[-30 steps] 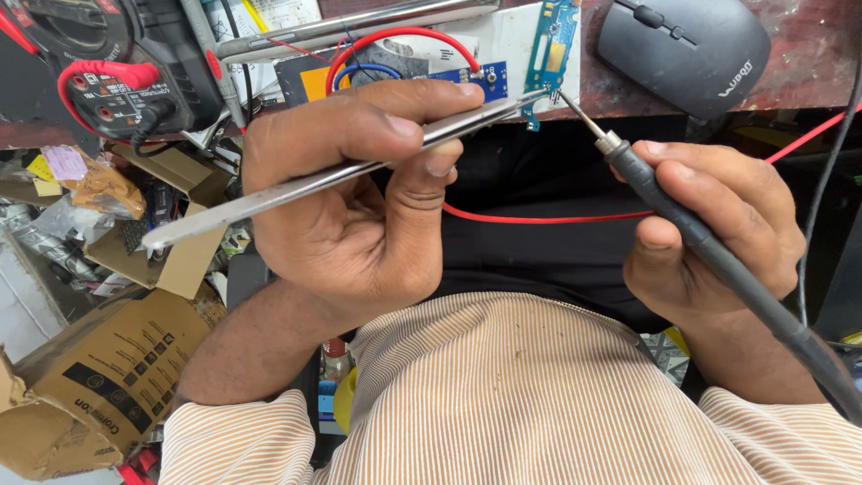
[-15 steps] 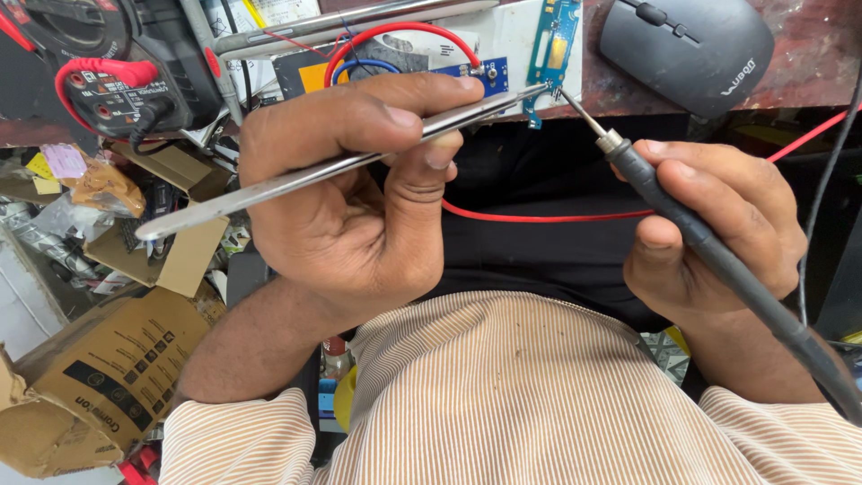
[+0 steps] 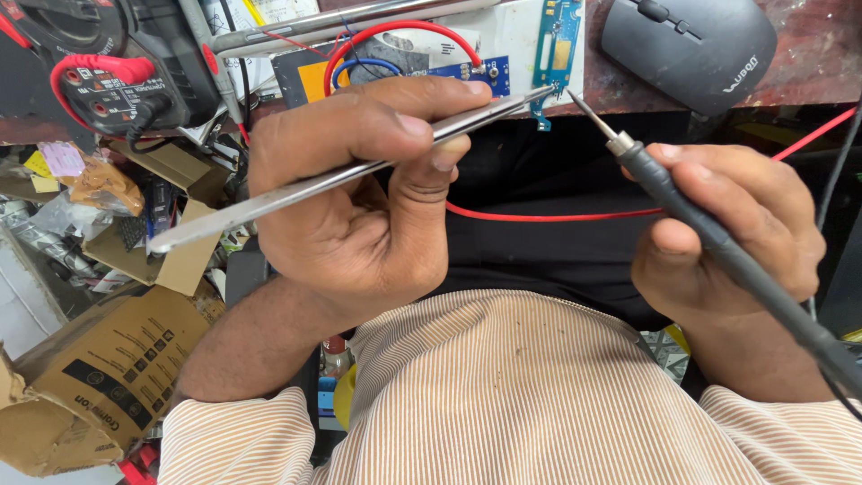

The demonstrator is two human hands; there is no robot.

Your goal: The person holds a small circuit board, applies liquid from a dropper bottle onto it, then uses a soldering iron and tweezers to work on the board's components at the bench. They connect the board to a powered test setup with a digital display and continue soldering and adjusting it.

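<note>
Left hand (image 3: 359,207) pinches long steel tweezers (image 3: 341,175), tips clamped on a small blue-green circuit strip (image 3: 557,49) at the counter (image 3: 628,85) edge. Right hand (image 3: 727,233) grips a soldering iron (image 3: 709,233), tip just beside the strip. Risk: tweezers slipping, so the strip shifts and the hot tip bridges contacts.

Worn reddish-brown bench (image 3: 808,45); cardboard boxes (image 3: 81,377) cluttering the floor

You have one view only — the head camera, looking steeply down and slightly forward from above your own striped shirt (image 3: 503,395), close over the left hand (image 3: 359,207) and right hand (image 3: 727,233), with the desk edge (image 3: 808,81) across the top and floor clutter at the left.
</note>
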